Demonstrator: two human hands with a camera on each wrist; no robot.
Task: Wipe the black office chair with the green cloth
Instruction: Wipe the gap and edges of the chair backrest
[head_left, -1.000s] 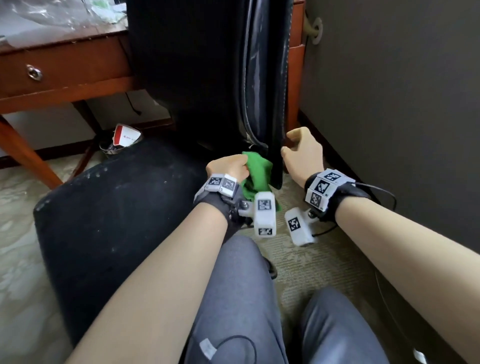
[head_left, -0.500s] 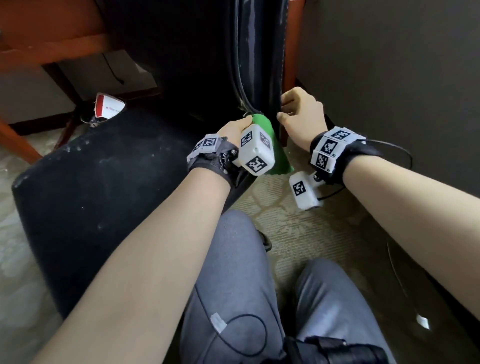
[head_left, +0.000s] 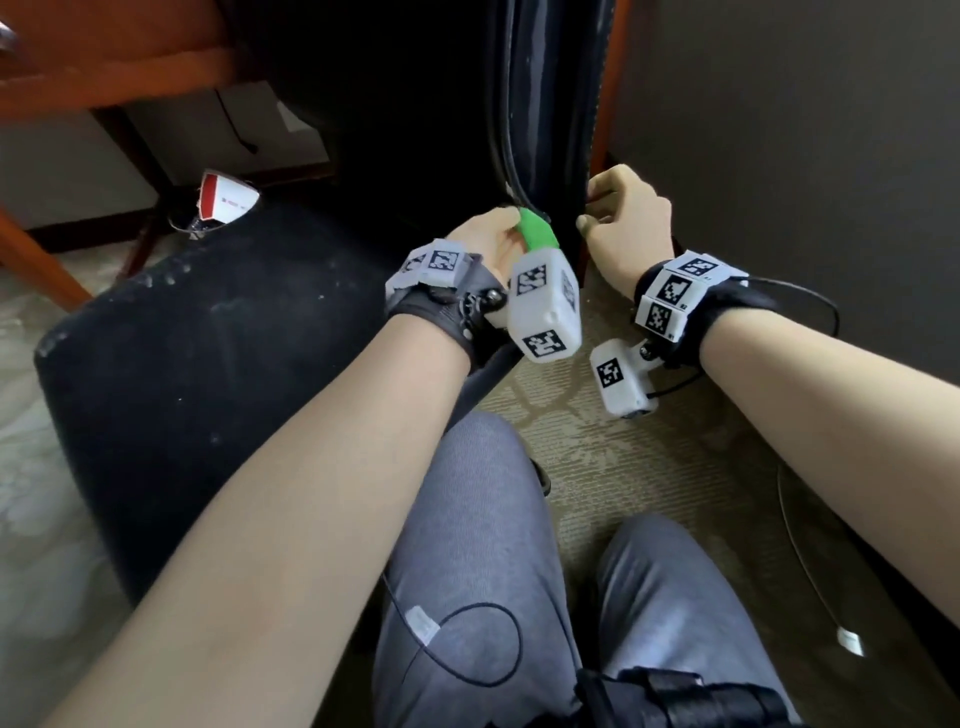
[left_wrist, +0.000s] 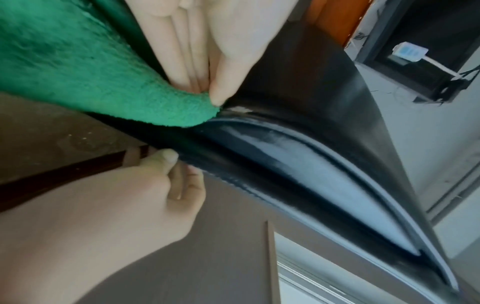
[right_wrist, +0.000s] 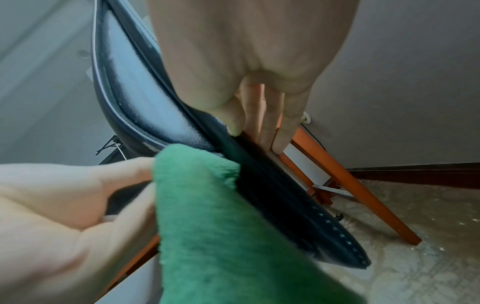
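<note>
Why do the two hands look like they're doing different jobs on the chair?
The left hand holds the green cloth and presses it against the black chair near the bottom of its backrest; the right hand has no cloth. The left hand works on the side facing the seat, while the right hand grips the backrest's outer edge, probably steadying it. Both touch the backrest low down and wear wrist cameras.

2 hands (head_left: 485, 244) (head_left: 623, 228), 1 cloth (head_left: 537, 232), 1 chair (head_left: 208, 364)
</note>
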